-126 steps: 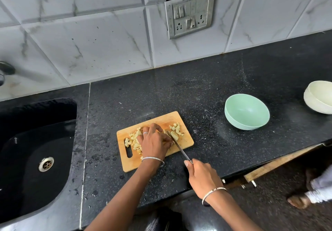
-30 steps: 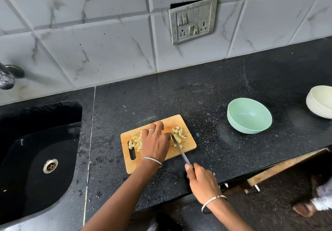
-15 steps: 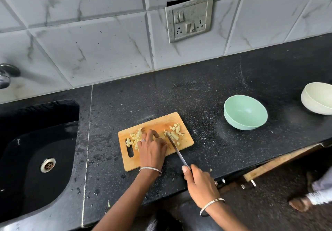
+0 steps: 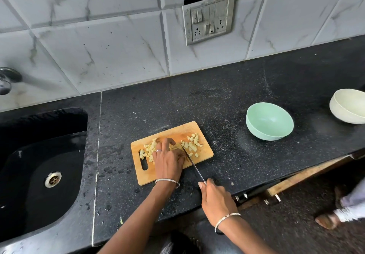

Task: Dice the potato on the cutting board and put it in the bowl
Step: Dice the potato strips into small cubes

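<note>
Head view: the left hand [image 4: 168, 161] is laid palm-down over the middle of the board. Its fingers are bent and their tips are pressed onto the pale yellow potato remnant [image 4: 176, 146], which is pinned against the wood and mostly hidden beneath them. The right hand [image 4: 217, 200] is clenched round the handle of the slim steel-bladed kitchen knife [image 4: 192, 162], with one finger stretched forward along its top and the wrist held off the counter's front edge. The blade is angled away from the body, and its tip is set down just beside the left fingertips.

The potato is judged to be firm, light and wet with starch, so small pieces are likely to slip or cling to the blade. Since little is left to hold, the remnant is best held from above, with fingertips tucked back from the edge. The dice are judged too small to be pinched singly and are better swept together or carried on the board.

Two heaps of small pale yellow potato cubes [image 4: 148, 151] are spread on the rectangular wooden cutting board [image 4: 150, 176], one on each side of the left hand. The round mint-green bowl [image 4: 250, 127] is set well apart to the right on the black speckled stone countertop [image 4: 217, 99], and none of the dice have been put in it. A round cream bowl [image 4: 335, 111] is cut off by the frame's right edge.
</note>
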Motion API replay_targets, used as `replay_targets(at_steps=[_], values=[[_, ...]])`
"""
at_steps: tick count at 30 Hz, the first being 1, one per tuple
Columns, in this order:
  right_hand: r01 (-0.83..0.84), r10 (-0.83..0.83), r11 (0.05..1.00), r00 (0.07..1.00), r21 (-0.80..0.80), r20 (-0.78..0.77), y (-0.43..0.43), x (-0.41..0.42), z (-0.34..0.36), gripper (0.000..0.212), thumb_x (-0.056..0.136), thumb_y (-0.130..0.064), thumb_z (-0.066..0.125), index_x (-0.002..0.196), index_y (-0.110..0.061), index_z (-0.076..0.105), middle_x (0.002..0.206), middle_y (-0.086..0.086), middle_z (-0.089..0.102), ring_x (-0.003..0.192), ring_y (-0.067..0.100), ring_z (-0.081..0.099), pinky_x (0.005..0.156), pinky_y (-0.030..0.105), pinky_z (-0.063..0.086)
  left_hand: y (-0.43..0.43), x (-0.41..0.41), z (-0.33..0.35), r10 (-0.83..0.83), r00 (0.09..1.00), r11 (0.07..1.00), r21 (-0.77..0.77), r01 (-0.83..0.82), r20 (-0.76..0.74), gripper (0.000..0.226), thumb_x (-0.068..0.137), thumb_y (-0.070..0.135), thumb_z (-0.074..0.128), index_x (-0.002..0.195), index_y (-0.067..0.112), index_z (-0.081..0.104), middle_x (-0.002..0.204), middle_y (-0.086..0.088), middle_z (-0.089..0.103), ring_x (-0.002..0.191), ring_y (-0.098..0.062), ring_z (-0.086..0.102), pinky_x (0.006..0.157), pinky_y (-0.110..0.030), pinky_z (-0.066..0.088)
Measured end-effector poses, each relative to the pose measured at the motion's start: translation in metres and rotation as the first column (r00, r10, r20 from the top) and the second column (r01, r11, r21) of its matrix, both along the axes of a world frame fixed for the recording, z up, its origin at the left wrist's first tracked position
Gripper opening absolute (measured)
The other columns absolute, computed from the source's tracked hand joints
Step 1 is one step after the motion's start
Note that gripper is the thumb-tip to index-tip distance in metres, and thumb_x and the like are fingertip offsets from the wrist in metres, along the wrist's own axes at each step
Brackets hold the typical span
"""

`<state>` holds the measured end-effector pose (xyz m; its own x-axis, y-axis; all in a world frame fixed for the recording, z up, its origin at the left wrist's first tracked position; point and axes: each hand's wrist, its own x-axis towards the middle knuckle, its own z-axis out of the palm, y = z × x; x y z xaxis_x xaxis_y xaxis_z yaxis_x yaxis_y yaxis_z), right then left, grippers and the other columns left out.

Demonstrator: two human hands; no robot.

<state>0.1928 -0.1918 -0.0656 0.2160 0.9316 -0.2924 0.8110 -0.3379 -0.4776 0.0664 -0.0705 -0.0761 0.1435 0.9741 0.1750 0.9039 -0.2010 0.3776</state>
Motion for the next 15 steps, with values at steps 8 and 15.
replay_targets(at_steps=[8, 15], values=[[-0.030, 0.034, 0.999, 0.992, -0.036, 0.119, 0.009, 0.000, 0.005, 0.038, 0.104, -0.044, 0.025, 0.111, -0.017, 0.051, 0.107, 0.008, 0.065, 0.103, 0.033, 0.063, 0.066, 0.036, 0.037, 0.003, -0.003, -0.002, 0.007, 0.999, 1.000, 0.013, -0.007, -0.047, 0.003, 0.080, 0.034, 0.072, 0.083, 0.033, 0.073, 0.119, 0.007, 0.042, 0.110, -0.023, 0.042, 0.075, -0.038, 0.035], [-0.044, 0.049, 0.998, 0.989, -0.043, 0.137, 0.006, 0.021, 0.006, 0.039, 0.103, -0.047, 0.026, 0.104, -0.020, 0.053, 0.104, 0.010, 0.066, 0.101, 0.035, 0.063, 0.070, 0.039, 0.041, -0.003, -0.001, -0.002, 0.008, 0.997, 0.998, 0.065, -0.004, -0.072, 0.004, 0.081, 0.037, 0.071, 0.080, 0.033, 0.072, 0.117, 0.005, 0.044, 0.106, -0.023, 0.042, 0.074, -0.037, 0.034]])
